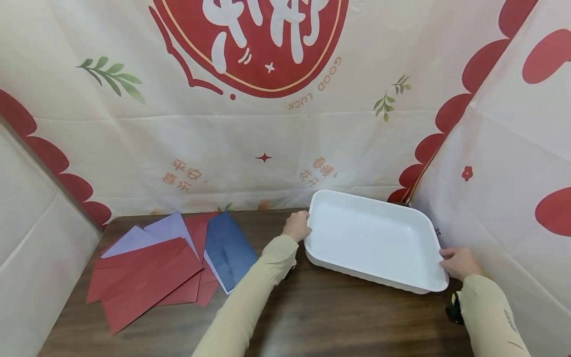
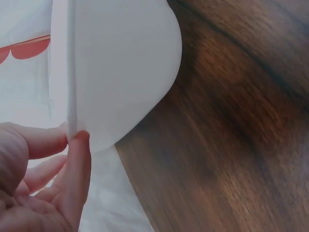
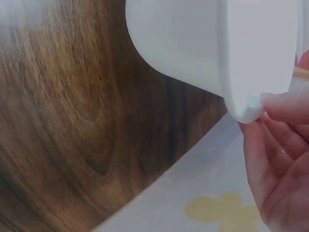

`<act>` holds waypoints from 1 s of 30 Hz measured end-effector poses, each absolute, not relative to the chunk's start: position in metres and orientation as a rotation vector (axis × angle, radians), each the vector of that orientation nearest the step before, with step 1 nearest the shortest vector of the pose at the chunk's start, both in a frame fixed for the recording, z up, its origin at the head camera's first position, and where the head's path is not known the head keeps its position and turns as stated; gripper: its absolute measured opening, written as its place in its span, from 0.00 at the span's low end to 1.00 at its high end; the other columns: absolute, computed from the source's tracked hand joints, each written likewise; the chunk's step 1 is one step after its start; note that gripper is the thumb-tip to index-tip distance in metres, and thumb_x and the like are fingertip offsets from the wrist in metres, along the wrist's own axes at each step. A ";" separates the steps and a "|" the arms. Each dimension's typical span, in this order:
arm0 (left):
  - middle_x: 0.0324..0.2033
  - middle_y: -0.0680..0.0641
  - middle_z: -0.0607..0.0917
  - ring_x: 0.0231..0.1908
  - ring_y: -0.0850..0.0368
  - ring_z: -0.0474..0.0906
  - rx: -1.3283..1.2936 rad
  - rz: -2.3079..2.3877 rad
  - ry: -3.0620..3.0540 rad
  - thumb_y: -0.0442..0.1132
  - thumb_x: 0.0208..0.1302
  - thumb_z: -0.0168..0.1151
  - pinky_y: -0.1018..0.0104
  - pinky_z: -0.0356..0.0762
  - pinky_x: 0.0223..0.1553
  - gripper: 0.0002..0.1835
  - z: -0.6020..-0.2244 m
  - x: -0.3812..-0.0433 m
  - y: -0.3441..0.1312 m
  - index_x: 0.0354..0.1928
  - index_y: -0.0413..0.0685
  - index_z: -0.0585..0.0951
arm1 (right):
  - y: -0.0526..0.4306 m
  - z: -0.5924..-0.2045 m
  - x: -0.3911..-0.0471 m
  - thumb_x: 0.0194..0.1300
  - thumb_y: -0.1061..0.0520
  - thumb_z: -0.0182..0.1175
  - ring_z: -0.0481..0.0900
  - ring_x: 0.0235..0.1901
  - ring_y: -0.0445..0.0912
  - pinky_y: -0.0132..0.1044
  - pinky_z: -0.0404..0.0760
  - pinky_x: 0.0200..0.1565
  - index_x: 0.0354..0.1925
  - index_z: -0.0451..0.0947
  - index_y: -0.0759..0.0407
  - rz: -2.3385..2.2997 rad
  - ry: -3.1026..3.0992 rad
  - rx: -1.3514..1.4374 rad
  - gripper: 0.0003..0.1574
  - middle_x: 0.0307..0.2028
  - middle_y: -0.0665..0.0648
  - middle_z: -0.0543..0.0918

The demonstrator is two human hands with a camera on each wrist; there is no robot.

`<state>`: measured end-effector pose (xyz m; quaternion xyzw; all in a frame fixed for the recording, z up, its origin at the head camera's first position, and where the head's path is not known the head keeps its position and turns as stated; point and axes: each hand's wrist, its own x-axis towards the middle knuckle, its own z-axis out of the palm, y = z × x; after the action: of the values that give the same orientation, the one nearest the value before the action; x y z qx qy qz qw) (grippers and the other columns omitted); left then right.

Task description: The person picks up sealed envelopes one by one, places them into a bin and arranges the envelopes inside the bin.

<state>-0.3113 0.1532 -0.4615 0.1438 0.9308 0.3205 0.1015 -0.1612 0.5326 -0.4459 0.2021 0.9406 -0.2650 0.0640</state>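
Note:
A white rectangular tray [image 1: 372,238] with rounded corners and raised walls is at the right side of the table, its inside bare. My left hand [image 1: 296,226] pinches its left rim between thumb and fingers; the left wrist view shows the same left hand [image 2: 48,179] at the rim's end. On the opposite short side, my right hand [image 1: 461,263] grips the rim near the front corner. In the right wrist view the thumb of that right hand [image 3: 280,145] lies over the rim with fingers beneath.
On the left of the brown wooden table [image 1: 339,322] lies a spread pile of red envelopes [image 1: 151,282], lilac envelopes [image 1: 134,241] and a dark blue envelope [image 1: 229,250]. A printed cloth [image 1: 267,134] hangs behind the table, with white cloth [image 1: 504,213] at the right side.

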 end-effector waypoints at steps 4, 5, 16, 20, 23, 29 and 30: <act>0.47 0.42 0.79 0.39 0.50 0.79 0.401 0.938 2.742 0.33 0.56 0.60 0.65 0.77 0.31 0.22 -0.462 -0.307 0.153 0.55 0.43 0.73 | 0.533 -0.443 -0.164 0.50 0.66 0.54 0.74 0.31 0.53 0.38 0.76 0.27 0.51 0.63 0.85 -0.790 2.811 0.587 0.31 0.37 0.76 0.76; 0.47 0.42 0.79 0.39 0.50 0.79 0.399 0.938 2.748 0.33 0.56 0.60 0.64 0.77 0.31 0.22 -0.462 -0.306 0.152 0.55 0.42 0.73 | 0.532 -0.442 -0.165 0.50 0.66 0.53 0.74 0.31 0.53 0.38 0.75 0.27 0.51 0.63 0.85 -0.783 2.809 0.587 0.31 0.37 0.76 0.76; 0.47 0.39 0.78 0.40 0.50 0.78 0.404 0.977 2.708 0.30 0.55 0.60 0.65 0.77 0.33 0.22 -0.461 -0.301 0.137 0.54 0.36 0.71 | 0.521 -0.442 -0.167 0.46 0.65 0.55 0.74 0.29 0.52 0.36 0.70 0.26 0.45 0.71 0.82 -0.619 2.948 0.446 0.27 0.31 0.70 0.80; 0.47 0.37 0.78 0.39 0.50 0.77 0.374 1.024 2.674 0.30 0.55 0.60 0.65 0.77 0.33 0.23 -0.462 -0.298 0.131 0.54 0.36 0.70 | 0.516 -0.443 -0.169 0.45 0.65 0.55 0.73 0.28 0.52 0.36 0.70 0.26 0.45 0.71 0.82 -0.568 2.969 0.401 0.27 0.32 0.71 0.79; 0.48 0.36 0.77 0.39 0.50 0.77 0.389 1.059 2.659 0.30 0.55 0.60 0.66 0.77 0.32 0.24 -0.466 -0.295 0.125 0.55 0.35 0.69 | 0.513 -0.442 -0.172 0.46 0.65 0.55 0.73 0.28 0.53 0.36 0.70 0.26 0.46 0.70 0.82 -0.543 2.963 0.401 0.27 0.33 0.72 0.79; 0.47 0.37 0.78 0.41 0.49 0.78 0.394 1.117 2.657 0.31 0.56 0.60 0.65 0.77 0.35 0.22 -0.469 -0.289 0.113 0.54 0.34 0.70 | 0.505 -0.440 -0.175 0.48 0.64 0.55 0.73 0.29 0.53 0.38 0.71 0.27 0.49 0.69 0.80 -0.536 2.921 0.434 0.28 0.36 0.72 0.78; 0.47 0.37 0.78 0.42 0.49 0.77 0.397 1.114 2.663 0.32 0.56 0.61 0.65 0.77 0.35 0.22 -0.469 -0.288 0.112 0.54 0.34 0.70 | 0.504 -0.441 -0.175 0.48 0.64 0.55 0.72 0.29 0.53 0.38 0.71 0.27 0.48 0.69 0.80 -0.546 2.918 0.427 0.28 0.35 0.72 0.78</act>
<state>-0.2880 0.1116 -0.4694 0.1353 0.9080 0.3799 0.1137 -0.1755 0.5039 -0.4405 0.1419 0.9705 -0.1816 0.0714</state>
